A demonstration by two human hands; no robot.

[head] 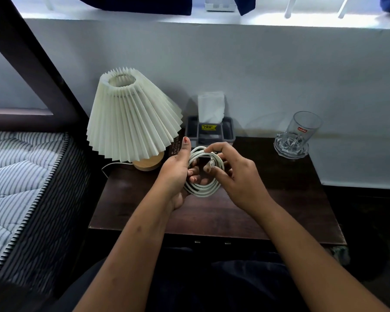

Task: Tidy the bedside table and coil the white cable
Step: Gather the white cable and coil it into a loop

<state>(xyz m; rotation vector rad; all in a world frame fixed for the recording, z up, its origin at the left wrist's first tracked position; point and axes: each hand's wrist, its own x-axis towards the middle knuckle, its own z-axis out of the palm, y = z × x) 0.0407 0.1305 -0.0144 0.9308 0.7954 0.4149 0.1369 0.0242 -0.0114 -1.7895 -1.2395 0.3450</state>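
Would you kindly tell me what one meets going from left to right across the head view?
Striped mattress → pleated lamp → grey tissue holder → clear tumbler. The held white cable overlaps the holder, so it is omitted.

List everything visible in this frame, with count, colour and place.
white cable: one, white, coiled, held above the table
bedside table: one, dark brown, centre
lamp: one, cream pleated shade, wooden base, table's back left
tissue holder: one, grey, white tissue in it, back centre
glass: one, clear, red label, back right, seemingly on the dish
dish: one, clear, back right
mattress: one, striped, left of table
left hand: one, grip round the coil
right hand: one, grip pinching the coil's top
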